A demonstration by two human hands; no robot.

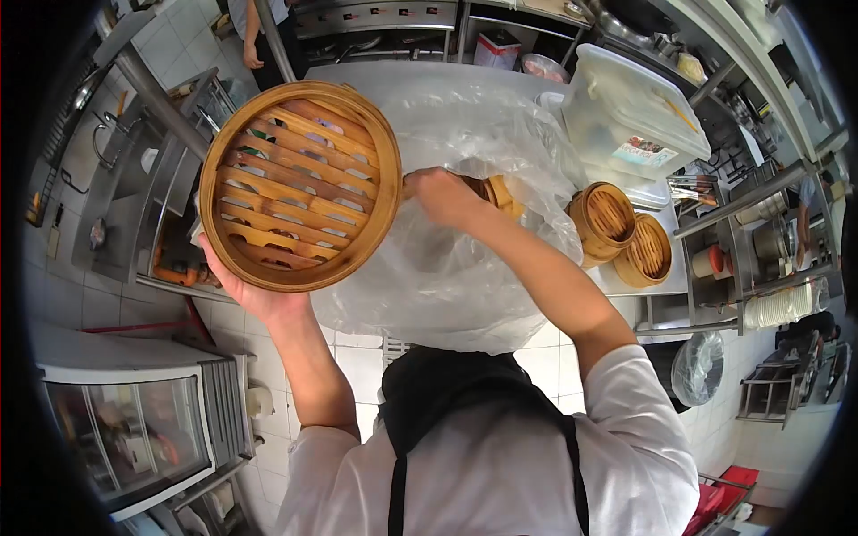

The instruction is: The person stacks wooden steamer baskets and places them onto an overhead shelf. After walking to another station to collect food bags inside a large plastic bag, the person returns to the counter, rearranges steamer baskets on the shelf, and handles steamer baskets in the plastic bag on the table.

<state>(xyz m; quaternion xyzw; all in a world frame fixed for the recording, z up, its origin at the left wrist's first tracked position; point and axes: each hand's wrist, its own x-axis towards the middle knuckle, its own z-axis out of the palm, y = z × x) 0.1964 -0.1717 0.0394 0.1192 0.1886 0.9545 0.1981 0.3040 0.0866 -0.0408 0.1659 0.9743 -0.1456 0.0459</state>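
A large round bamboo steamer basket (299, 188) with a slatted base is raised at the left of the view. My left hand (268, 290) holds it from below at its lower left rim, fingers partly hidden behind it. Beside the basket's right rim is my right hand (438, 196), its fingers closed; what they grip is hidden. A big clear plastic bag (429, 286) spreads over the metal table, its mouth around my right hand. Inside the bag, just right of that hand, part of another bamboo piece (502, 195) shows.
Two small bamboo steamers (603, 223) (645, 252) stand on the table's right side, near a lidded plastic bin (626, 116). Another person's arm (252, 40) shows at the top left. A glass-fronted cabinet (134, 433) stands at the lower left; metal shelving (760, 201) is at the right.
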